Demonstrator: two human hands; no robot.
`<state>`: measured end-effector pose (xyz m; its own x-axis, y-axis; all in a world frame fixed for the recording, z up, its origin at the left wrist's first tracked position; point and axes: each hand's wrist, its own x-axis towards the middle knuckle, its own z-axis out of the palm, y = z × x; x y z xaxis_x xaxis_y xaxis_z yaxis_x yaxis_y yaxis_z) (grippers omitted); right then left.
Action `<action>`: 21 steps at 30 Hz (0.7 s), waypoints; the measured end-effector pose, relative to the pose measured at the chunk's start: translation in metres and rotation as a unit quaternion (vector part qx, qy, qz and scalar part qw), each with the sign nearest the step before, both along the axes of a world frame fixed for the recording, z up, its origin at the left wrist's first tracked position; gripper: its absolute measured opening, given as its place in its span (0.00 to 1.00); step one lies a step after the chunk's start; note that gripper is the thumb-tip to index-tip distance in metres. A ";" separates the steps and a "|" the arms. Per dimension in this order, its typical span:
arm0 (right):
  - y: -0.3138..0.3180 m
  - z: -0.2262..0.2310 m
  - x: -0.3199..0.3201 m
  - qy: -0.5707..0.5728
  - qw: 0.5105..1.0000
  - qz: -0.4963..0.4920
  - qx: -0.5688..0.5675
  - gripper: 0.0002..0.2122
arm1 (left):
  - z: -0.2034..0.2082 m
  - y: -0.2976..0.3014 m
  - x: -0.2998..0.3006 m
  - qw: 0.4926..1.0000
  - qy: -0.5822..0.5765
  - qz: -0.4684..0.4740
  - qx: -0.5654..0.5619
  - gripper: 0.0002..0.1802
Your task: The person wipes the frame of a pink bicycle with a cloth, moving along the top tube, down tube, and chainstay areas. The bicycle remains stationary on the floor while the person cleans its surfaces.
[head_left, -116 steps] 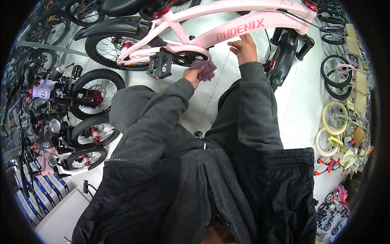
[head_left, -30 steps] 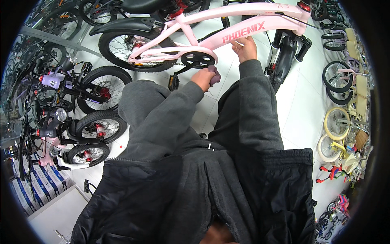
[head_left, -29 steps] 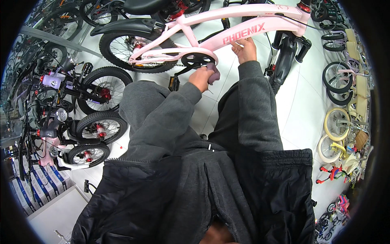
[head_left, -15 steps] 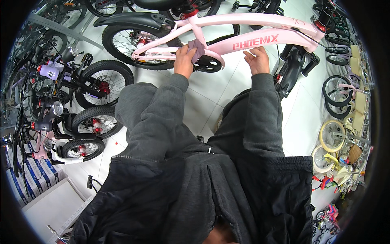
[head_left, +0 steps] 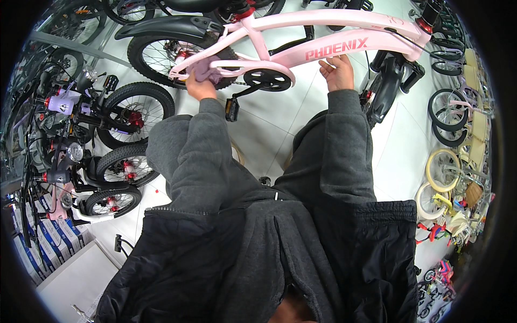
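A pink bicycle frame [head_left: 299, 55] stretches across the far side of the view. My left hand [head_left: 200, 89] is closed on a mauve cloth [head_left: 204, 71], which lies against the rear stays beside the back wheel [head_left: 141, 60]. Some of its fingers are hidden by the cloth and the stays. To the right of that hand are the black chainring [head_left: 267, 80] and a pedal [head_left: 232, 109]. My right hand [head_left: 339, 74] is palm up with loosely bent fingers, at the lower edge of the thick down tube. Nothing shows in it; whether its fingertips touch the tube is unclear.
Several bicycles, one with a lilac head part [head_left: 61, 105], crowd the left side. Blue-and-white boxes [head_left: 56, 237] and a white box [head_left: 81, 274] are at lower left. Small wheels with cream tyres [head_left: 442, 169] line the right. White tiled floor [head_left: 269, 126] lies below the frame.
My left hand has moved left with the cloth, from near the chainring to the rear stays. A crank and pedal now show below the chainring. My right hand has shifted slightly up.
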<state>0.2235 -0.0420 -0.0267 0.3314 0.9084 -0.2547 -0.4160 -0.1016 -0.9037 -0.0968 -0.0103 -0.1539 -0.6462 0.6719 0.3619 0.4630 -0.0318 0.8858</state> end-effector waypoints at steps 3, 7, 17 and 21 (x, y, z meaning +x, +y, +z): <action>0.000 0.001 -0.001 -0.001 1.000 0.012 0.001 0.14 | -0.007 0.002 -0.007 0.945 -0.315 0.074 0.049 0.14; 0.000 0.003 -0.001 -0.005 1.000 0.012 0.000 0.14 | -0.016 0.010 -0.025 0.854 -0.505 0.064 0.111 0.20; 0.001 0.000 -0.005 -0.039 0.999 -0.002 -0.005 0.18 | -0.069 0.003 0.010 0.989 -0.086 -0.082 -0.088 0.11; 0.003 -0.002 -0.008 -0.046 0.999 -0.017 -0.008 0.19 | -0.076 -0.014 0.038 0.985 0.072 -0.141 -0.065 0.09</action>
<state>0.2159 -0.0387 -0.0285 0.3848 0.8922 -0.2364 -0.3349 -0.1037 -0.9365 -0.0586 -0.0247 -0.2301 -0.3761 0.8637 0.3356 0.5728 -0.0680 0.8169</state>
